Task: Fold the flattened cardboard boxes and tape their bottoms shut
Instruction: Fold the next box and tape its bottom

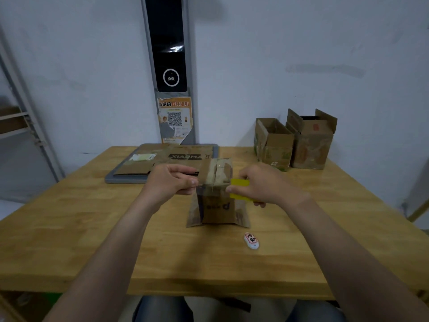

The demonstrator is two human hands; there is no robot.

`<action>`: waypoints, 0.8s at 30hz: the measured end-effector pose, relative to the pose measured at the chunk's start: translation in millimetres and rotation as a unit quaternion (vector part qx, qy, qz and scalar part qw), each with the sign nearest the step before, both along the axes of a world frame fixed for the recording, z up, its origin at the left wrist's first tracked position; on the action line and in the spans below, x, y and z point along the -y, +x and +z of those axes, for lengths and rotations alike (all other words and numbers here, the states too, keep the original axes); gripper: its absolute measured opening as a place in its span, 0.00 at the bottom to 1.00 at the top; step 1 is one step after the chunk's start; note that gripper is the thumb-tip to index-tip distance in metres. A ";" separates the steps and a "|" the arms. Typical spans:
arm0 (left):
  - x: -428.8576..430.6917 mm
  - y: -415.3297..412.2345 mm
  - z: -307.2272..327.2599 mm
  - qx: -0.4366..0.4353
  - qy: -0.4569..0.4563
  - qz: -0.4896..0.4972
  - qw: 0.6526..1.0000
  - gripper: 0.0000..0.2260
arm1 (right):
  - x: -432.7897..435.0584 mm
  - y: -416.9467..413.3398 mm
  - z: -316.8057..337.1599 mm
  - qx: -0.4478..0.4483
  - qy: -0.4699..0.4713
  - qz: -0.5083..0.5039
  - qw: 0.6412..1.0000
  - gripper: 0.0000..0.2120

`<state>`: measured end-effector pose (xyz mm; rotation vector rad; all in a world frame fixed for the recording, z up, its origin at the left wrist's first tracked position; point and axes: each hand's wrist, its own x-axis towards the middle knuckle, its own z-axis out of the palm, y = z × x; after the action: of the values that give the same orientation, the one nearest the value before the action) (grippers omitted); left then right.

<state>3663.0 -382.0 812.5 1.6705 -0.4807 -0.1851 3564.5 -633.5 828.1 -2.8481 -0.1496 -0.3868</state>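
A small brown cardboard box (217, 205) stands upside down in the middle of the wooden table (92, 224), its taped bottom flaps facing up. My left hand (173, 180) pinches the left end of a clear tape strip at the box's top front edge. My right hand (262, 184) grips a yellow tape dispenser (240, 189) at the box's right side, thumb near the tape. A stack of flattened boxes (167, 162) lies on a grey tray (123, 178) behind the box.
Two folded boxes, one (274, 145) beside the other (312, 142), stand at the table's back right against the wall. A small white tag-like object with red print (251, 240) lies in front of the box. A metal shelf frame (27, 126) rises at left.
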 end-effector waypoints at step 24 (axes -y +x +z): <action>7.3 69.3 -50.3 -0.059 -0.004 0.025 0.998 0.13 | 51.5 55.3 -35.0 0.140 -0.121 -0.084 0.979 0.35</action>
<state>3732.3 -389.3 762.2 1.6508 -0.3496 -0.2428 3619.9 -685.0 793.1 -3.0397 -0.0069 -0.8611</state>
